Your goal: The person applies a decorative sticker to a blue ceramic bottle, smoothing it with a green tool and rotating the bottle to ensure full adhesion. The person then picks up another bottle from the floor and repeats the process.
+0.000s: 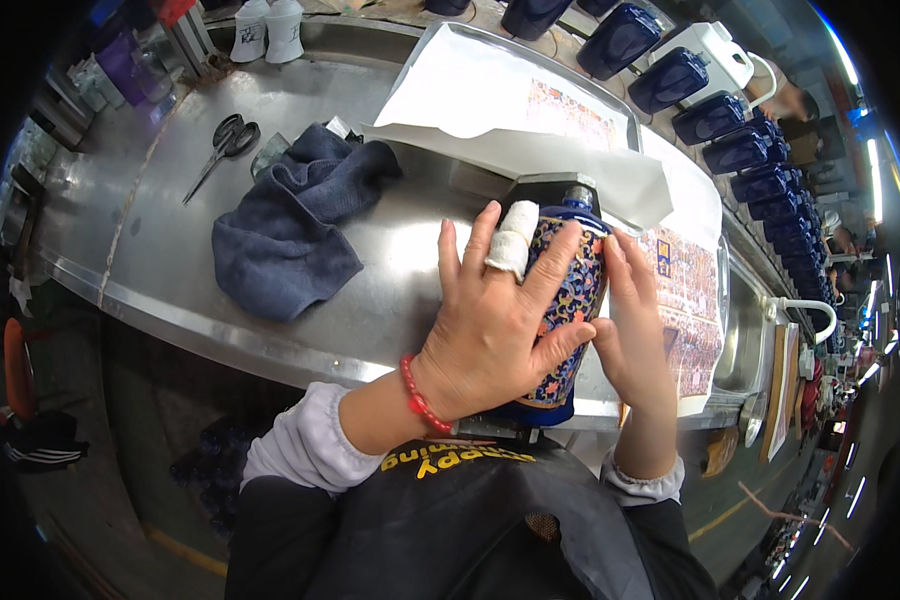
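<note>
A dark blue glass bottle (562, 372) with a colourful floral pattern on its face rests below me at the steel counter's front edge, its neck pointing away. Across that face lies my left hand (492, 325), fingers spread and stretched out. A white wrap (514, 240) covers one of its fingers, and a red bead bracelet circles the wrist. My right hand (634, 335) touches the bottle's right side with straight fingers, its thumb near the left thumb. Beyond the bottle is a dark angular support (545, 184), mostly hidden.
A dark blue cloth (295, 225) and black scissors (225, 148) lie on the counter (160, 235) to the left. Patterned decal sheets (692, 305) lie at the right, beside a sink (745, 335). White paper (470, 95) covers a tray behind. Several blue bottles (670, 80) line the far right.
</note>
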